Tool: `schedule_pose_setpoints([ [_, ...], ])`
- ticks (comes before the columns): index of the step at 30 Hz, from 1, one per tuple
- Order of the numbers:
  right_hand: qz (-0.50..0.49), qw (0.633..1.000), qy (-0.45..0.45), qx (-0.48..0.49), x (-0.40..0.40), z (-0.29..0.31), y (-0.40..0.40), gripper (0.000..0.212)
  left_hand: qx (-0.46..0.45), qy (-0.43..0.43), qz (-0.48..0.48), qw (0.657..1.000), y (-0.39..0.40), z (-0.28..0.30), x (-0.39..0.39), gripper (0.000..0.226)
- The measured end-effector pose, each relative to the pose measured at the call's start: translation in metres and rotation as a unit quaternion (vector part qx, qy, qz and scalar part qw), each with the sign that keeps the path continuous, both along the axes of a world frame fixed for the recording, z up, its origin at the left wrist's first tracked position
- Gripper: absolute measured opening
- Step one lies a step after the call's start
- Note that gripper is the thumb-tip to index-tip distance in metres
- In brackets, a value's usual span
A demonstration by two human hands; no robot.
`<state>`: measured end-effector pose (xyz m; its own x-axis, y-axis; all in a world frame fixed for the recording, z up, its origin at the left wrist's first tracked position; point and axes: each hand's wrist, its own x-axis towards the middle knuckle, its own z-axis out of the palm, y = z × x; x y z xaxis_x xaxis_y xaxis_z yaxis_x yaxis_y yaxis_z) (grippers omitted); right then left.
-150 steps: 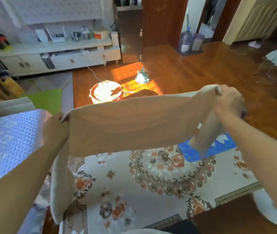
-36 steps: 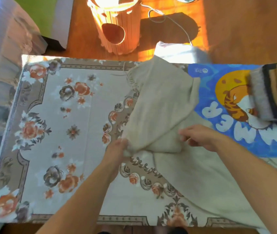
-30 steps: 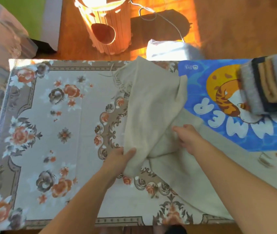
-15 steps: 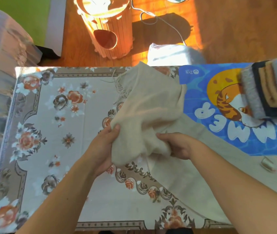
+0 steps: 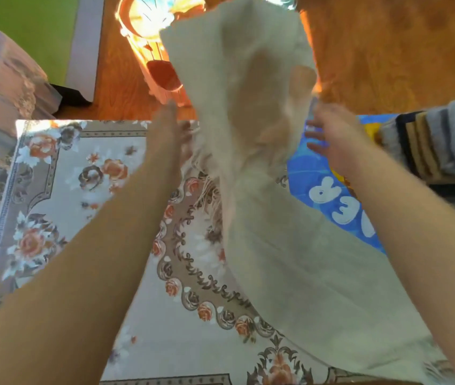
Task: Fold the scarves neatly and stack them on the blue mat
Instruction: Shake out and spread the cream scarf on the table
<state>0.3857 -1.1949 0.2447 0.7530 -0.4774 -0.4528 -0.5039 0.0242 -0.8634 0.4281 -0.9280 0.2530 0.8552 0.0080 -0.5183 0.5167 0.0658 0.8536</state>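
A beige scarf (image 5: pixel 248 112) billows up in the air between my hands, while its lower end trails over the floral rug (image 5: pixel 76 195) toward the bottom right. My left hand (image 5: pixel 170 132) is at the scarf's left edge with its fingers straight and pointing up. My right hand (image 5: pixel 331 134) is at the scarf's right edge with its fingers spread. Neither hand plainly grips the cloth, and both are blurred. The blue mat (image 5: pixel 312 173) with a cartoon print lies to the right, partly under the scarf. A stack of folded scarves (image 5: pixel 429 140) in grey, black and tan sits on it.
A slatted wooden barrel (image 5: pixel 148 45) stands on the wood floor beyond the rug, partly hidden by the scarf. A green mat (image 5: pixel 26 31) lies at the far left. A covered piece of furniture (image 5: pixel 1 87) borders the rug's left side.
Half a second ago both hands gripped the bunched scarf low over the rug. Now the scarf's upper part has flown up, and both hands are raised with fingers spread.
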Motion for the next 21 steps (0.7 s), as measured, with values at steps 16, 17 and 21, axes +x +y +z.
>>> schedule_pose_setpoints([
  [16, 0.389, 0.821, 0.349, -0.231, -0.275, -0.156, -0.034, 0.033, 0.056, 0.304, -0.084, 0.947, -0.133, -0.17, -0.298, 0.073],
  [17, 0.393, 0.842, 0.338, -0.149, -0.279, -0.144, -0.024, 0.031, 0.063, 0.292, -0.08, 0.951, -0.138, -0.17, -0.299, 0.072],
  [21, 0.16, 0.907, 0.27, 0.28, -0.301, -0.074, 0.009, 0.027, 0.147, 0.277, -0.11, 0.943, -0.103, -0.163, -0.31, 0.029],
])
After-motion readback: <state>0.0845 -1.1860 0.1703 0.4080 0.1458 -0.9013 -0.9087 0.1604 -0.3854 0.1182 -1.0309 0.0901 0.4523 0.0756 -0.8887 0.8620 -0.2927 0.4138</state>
